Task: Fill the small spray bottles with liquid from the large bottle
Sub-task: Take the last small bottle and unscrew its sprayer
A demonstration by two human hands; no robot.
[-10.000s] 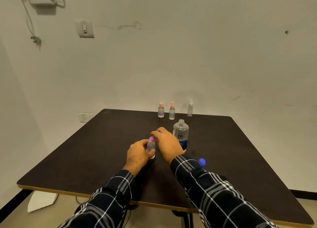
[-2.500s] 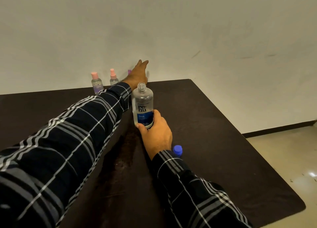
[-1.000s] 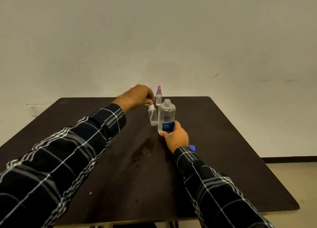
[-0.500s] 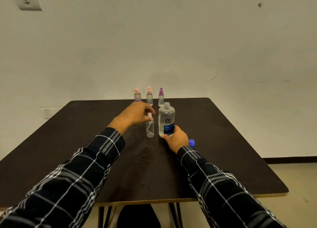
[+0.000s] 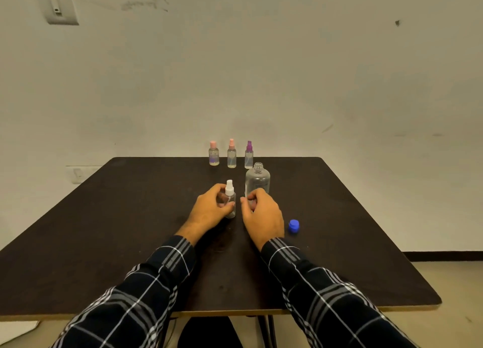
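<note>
A small clear spray bottle with a white top point(image 5: 230, 197) stands upright on the dark table point(image 5: 130, 230), and my left hand point(image 5: 207, 211) grips its body. My right hand point(image 5: 261, 215) hovers just right of it with curled fingers, holding nothing. Behind that hand the large clear bottle point(image 5: 257, 179) stands upright with its neck uncapped. Its blue cap point(image 5: 293, 226) lies on the table to the right. At the far edge stand three small spray bottles: two with pink tops point(image 5: 213, 154) point(image 5: 231, 154) and one with a purple top point(image 5: 249, 155).
The table's near edge runs just below my sleeves. A pale wall rises behind the far edge, with a switch plate point(image 5: 61, 7) high on the left. Floor shows at the right past the table's corner.
My right hand has let go of the large bottle and moved left toward the white-topped bottle. My left hand has drawn that bottle nearer and shifted from its top down to its body.
</note>
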